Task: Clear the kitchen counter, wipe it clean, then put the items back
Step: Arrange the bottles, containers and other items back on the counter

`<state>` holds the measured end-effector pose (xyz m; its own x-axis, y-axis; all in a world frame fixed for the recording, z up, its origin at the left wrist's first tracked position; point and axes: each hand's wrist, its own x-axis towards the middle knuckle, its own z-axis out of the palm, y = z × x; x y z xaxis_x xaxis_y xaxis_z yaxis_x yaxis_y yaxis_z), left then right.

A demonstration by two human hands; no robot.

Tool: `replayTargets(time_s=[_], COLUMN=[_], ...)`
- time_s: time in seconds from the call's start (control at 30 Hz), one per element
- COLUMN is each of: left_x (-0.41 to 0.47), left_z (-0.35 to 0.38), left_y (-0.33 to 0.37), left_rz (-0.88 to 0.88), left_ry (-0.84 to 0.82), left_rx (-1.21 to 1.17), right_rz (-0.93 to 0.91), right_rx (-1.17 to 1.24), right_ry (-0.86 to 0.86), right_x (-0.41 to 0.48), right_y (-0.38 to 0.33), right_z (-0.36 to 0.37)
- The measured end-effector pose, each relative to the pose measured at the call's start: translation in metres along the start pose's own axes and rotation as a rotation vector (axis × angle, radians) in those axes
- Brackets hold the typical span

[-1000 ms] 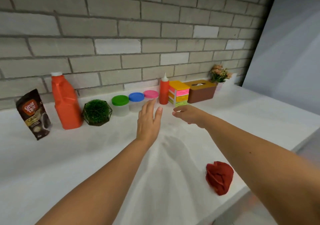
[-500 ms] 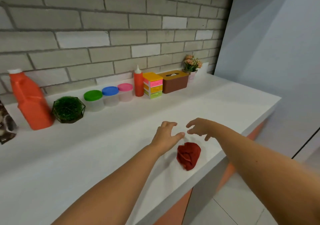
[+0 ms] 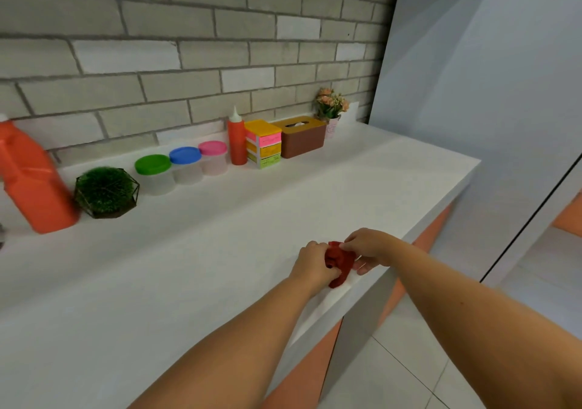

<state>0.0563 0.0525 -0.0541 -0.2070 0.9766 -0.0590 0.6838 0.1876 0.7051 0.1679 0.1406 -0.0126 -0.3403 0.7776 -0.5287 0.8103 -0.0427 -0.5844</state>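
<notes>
A crumpled red cloth lies at the front edge of the white counter. My left hand grips its left side and my right hand pinches its top right. Along the brick wall stand an orange jug, a green plant in a wire holder, three tubs with green, blue and pink lids, a red squeeze bottle, a small coloured drawer stack, a brown tissue box and a small flower pot.
The counter ends at the right near a grey wall panel. Orange cabinet fronts and a tiled floor lie below the front edge. A dark object shows only as a sliver at the far left edge.
Both hands came back from the items at the wall to the red cloth and closed on it. My view swung right, so the coffee pouch left the frame.
</notes>
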Motion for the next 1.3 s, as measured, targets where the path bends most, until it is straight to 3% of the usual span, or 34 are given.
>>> replayTargets(time_s=[0.3, 0.57, 1.07, 1.3], left_x=[-0.030, -0.062, -0.179, -0.245], left_z=[-0.029, -0.070, -0.109, -0.128], left_y=[-0.013, -0.034, -0.065, -0.087], left_rz=[0.003, 0.000, -0.178, -0.229], left_ry=[0.084, 0.209, 0.470, 0.519], left_rx=[-0.103, -0.182, -0.125, -0.077], right_rz=[-0.048, -0.209, -0.392, -0.425], right_rx=[0.280, 0.336, 0.146, 0.109], right_ry=[-0.081, -0.156, -0.379, -0.471], right_x=[-0.019, -0.039, -0.094, -0.125], right_y=[-0.019, -0.052, -0.101, -0.118], right_z=[0.021, 0.049, 0.126, 0.178])
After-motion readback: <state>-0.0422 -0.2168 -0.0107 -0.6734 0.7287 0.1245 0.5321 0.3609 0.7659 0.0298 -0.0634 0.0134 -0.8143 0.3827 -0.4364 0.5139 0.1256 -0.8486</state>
